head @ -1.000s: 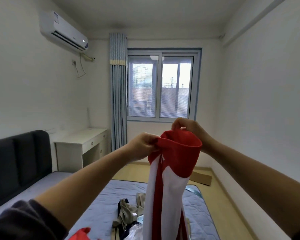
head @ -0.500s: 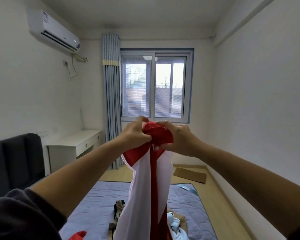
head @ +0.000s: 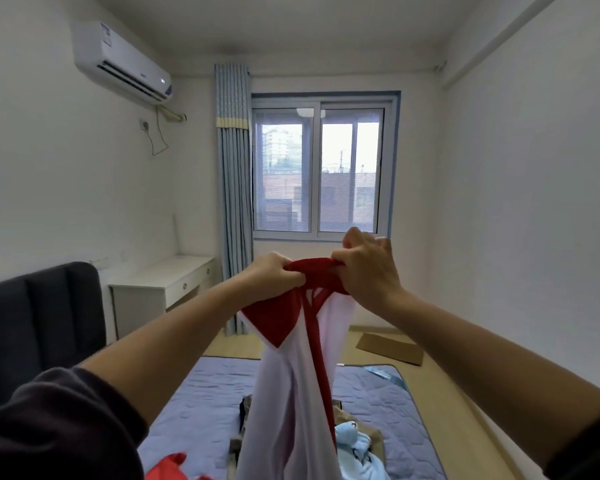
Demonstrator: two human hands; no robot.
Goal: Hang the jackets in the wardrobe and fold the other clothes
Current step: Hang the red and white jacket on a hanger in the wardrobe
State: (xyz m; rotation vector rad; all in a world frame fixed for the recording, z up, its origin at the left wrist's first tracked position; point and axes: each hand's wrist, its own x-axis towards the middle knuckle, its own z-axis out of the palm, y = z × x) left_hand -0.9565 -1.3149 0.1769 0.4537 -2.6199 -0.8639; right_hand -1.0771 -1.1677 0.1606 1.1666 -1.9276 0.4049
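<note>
Early stage: one red-and-white garment [head: 291, 393] in hand, nothing visibly folded or hung.
Grip: left hand [head: 274, 275] and right hand [head: 368, 271] each pinch its red top edge, fingers curled; it hangs unfolded above the bed [head: 201, 393]. A clothes pile [head: 355, 445] is left on the mattress; wardrobe out of view.

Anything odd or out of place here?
A flat cardboard piece lies loose on the floor past the bed; unfolded clothes are heaped on it. The red-and-white garment, gripped by left hand and right hand, looks intact.
</note>
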